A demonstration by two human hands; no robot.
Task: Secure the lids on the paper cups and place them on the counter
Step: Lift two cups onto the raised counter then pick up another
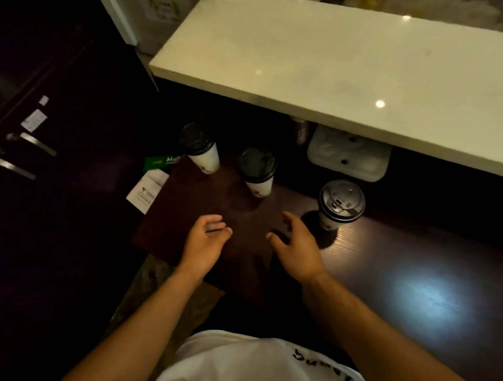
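A white short-sleeved T-shirt [254, 379] is worn by the person, seen from above at the bottom of the head view. Black lettering [331, 373] is printed across its chest, too foreshortened to be read. Both forearms are bare from the elbow down, and no watch, ring or bracelet is seen on the left hand [205, 241] or the right hand [297, 247].

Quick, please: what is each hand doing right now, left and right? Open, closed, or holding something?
Left hand: open, fingers relaxed, holding nothing.
Right hand: open, fingers spread, holding nothing; it is apart from the nearest paper cup.
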